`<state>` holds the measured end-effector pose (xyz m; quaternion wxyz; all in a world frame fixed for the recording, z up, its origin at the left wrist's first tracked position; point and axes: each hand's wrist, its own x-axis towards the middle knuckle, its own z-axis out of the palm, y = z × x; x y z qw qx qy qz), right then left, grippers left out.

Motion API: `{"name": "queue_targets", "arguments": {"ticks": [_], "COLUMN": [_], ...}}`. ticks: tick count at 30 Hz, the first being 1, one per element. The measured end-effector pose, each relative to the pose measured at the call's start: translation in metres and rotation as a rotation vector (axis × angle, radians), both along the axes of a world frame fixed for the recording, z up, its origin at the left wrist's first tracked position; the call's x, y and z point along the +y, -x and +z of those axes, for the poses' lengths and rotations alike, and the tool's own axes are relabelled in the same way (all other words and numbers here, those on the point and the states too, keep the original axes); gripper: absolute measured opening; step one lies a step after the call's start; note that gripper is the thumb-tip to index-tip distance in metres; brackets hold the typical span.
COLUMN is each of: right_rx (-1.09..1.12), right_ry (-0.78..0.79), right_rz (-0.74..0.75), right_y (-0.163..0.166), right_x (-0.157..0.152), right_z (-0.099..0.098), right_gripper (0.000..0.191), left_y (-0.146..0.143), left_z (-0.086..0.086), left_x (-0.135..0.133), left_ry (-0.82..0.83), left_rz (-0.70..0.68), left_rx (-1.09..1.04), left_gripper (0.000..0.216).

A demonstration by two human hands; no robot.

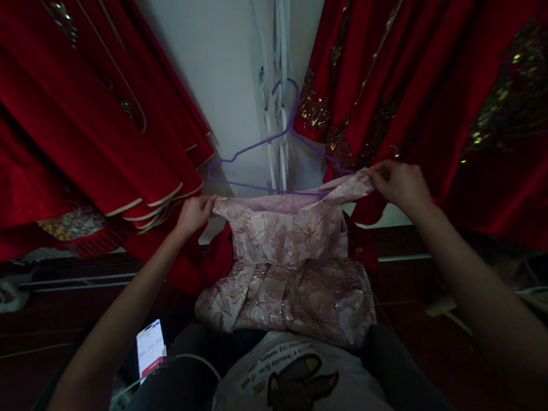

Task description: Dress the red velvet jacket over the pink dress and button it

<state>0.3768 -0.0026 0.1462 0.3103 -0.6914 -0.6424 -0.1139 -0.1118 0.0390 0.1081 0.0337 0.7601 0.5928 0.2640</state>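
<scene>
A pink brocade dress with a metallic floral pattern is stretched across in front of me, its skirt lying folded over my lap. My left hand pinches the left shoulder end of its neckline. At the other shoulder end, my right hand grips the fabric between thumb and fingers. A purple wire hanger stands behind the neckline; its right arm reaches into the dress opening near my right hand, while its left arm shows outside, above the fabric. The hanger's hook points up.
Red garments with beaded trim hang at the left, and more red garments with gold embroidery hang at the right. Pale straps dangle against the wall between them. A lit phone lies by my left thigh, near a white cable.
</scene>
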Motion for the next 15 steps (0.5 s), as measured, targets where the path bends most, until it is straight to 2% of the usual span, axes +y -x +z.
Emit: {"name": "queue_targets", "arguments": {"ticks": [2, 4, 5, 6, 8, 10, 12, 13, 15], "right_rx": [0.072, 0.148, 0.172, 0.183, 0.168, 0.163, 0.176, 0.186, 0.213], "right_ry": [0.18, 0.399, 0.474, 0.51, 0.47, 0.368, 0.26, 0.213, 0.136], "right_rz": [0.023, 0.123, 0.182, 0.237, 0.292, 0.311, 0.318, 0.316, 0.306], "right_y": [-0.008, -0.007, -0.003, 0.003, 0.02, 0.039, 0.056, 0.062, 0.068], "right_x": [-0.004, -0.015, -0.023, -0.032, -0.051, -0.067, -0.078, -0.081, -0.083], "right_z": [-0.022, -0.039, -0.044, -0.044, -0.036, -0.019, -0.003, 0.002, 0.007], "right_gripper": [0.016, 0.01, 0.008, 0.008, 0.011, 0.014, 0.014, 0.015, 0.016], "left_y": [-0.004, -0.019, -0.031, -0.045, -0.076, -0.105, -0.127, -0.134, -0.139], "left_z": [-0.004, 0.002, 0.008, 0.017, 0.037, 0.056, 0.068, 0.07, 0.065], "left_x": [-0.012, -0.029, -0.039, -0.05, -0.071, -0.087, -0.091, -0.087, -0.069], "left_ry": [0.21, 0.364, 0.38, 0.351, 0.276, 0.254, 0.11, 0.025, -0.137], "left_rz": [-0.228, -0.455, -0.517, -0.521, -0.581, -0.772, -0.855, -0.853, -0.749], "left_rx": [0.057, 0.133, 0.182, 0.244, 0.351, 0.373, 0.36, 0.363, 0.374], "left_gripper": [0.035, 0.025, 0.024, 0.028, 0.033, 0.028, 0.029, 0.029, 0.028]}}
